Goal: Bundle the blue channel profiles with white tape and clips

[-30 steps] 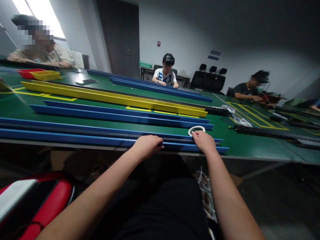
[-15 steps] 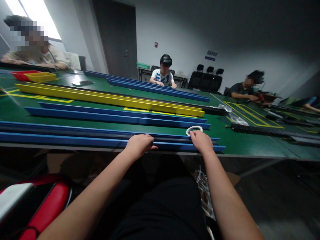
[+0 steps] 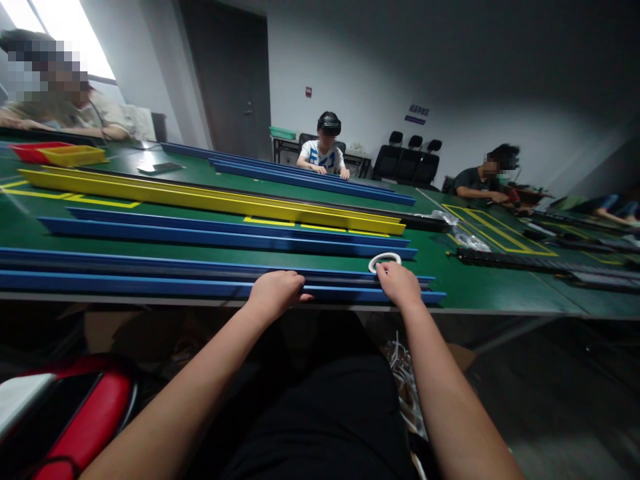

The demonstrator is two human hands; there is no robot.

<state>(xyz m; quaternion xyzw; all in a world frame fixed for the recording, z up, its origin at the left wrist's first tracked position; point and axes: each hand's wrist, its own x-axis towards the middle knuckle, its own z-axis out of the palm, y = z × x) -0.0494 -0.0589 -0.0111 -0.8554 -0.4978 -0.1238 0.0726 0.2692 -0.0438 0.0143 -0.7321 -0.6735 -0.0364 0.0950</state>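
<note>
Counter (image 3: 505,297) in deep green spreads before us across the middle of the frame, with a long blue channel (image 3: 125,280) lying along its near edge, from the left border to right of centre. Our left hand (image 3: 275,293) rests on this channel close to the centre of the frame, bent over it so that the fingers are mostly hidden; we cannot tell whether it grips anything. Our right hand (image 3: 401,283), right of centre, pinches the near edge of a white ring (image 3: 384,255) at the right end of the same channel. Just beyond lies a second blue channel (image 3: 220,237), roughly parallel to ours, and behind that a long yellow channel (image 3: 200,198) slopes down toward the right. Farther back, in the upper middle, we see more blue channels (image 3: 310,183), where a person in a white shirt (image 3: 325,157) sits with both hands lowered to them. At the left of the frame a yellow bin (image 3: 80,160) stands against a red bin (image 3: 30,153), near a dark flat object (image 3: 161,168). Toward the right, crumpled clear plastic (image 3: 473,241) lies near a long dark bar (image 3: 525,259). Another person in light clothing (image 3: 107,113) leans in at the upper left, a third in dark clothing (image 3: 470,181) works at the right, and a red and black seat (image 3: 95,413) fills our lower left corner.
</note>
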